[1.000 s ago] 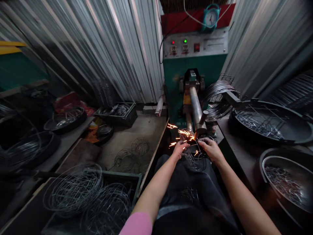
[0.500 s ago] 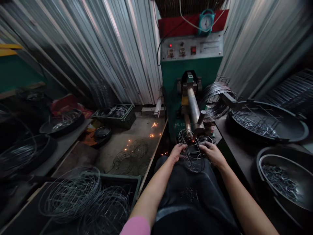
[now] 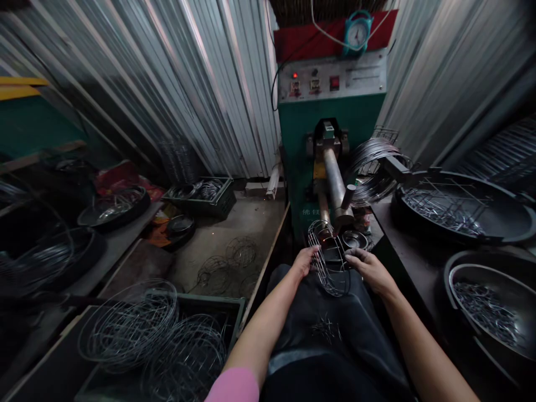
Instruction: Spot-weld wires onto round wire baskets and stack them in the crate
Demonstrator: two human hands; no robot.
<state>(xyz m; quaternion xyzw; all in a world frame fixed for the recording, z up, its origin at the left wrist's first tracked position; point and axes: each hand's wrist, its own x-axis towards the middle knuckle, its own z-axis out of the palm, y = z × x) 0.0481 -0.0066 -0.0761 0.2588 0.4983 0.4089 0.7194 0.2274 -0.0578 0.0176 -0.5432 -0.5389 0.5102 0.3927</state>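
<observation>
My left hand (image 3: pixel 305 262) is closed on the left rim of a round wire basket (image 3: pixel 325 272). The basket stands tilted on edge above my lap, below the electrode arms of a green spot welder (image 3: pixel 337 184). A small orange glow shows near the lower electrode. My right hand (image 3: pixel 369 269) is just right of the basket, thumb and fingers pinched together; what is between them is too small to make out. Several short wire pieces (image 3: pixel 326 328) lie on the dark apron (image 3: pixel 301 318) over my lap.
Right of me are a pan of bent wires (image 3: pixel 444 215) and a bowl of short wire pieces (image 3: pixel 486 312). A wire coil (image 3: pixel 372 167) hangs beside the welder. Wire rings (image 3: pixel 129 329) fill a crate (image 3: pixel 238 307) at left. Wire rounds (image 3: pixel 240 251) lie on the floor.
The bright sparks on the floor and near the electrodes have mostly gone. My right hand has drawn slightly right, away from the basket's wires. The view has shifted a little.
</observation>
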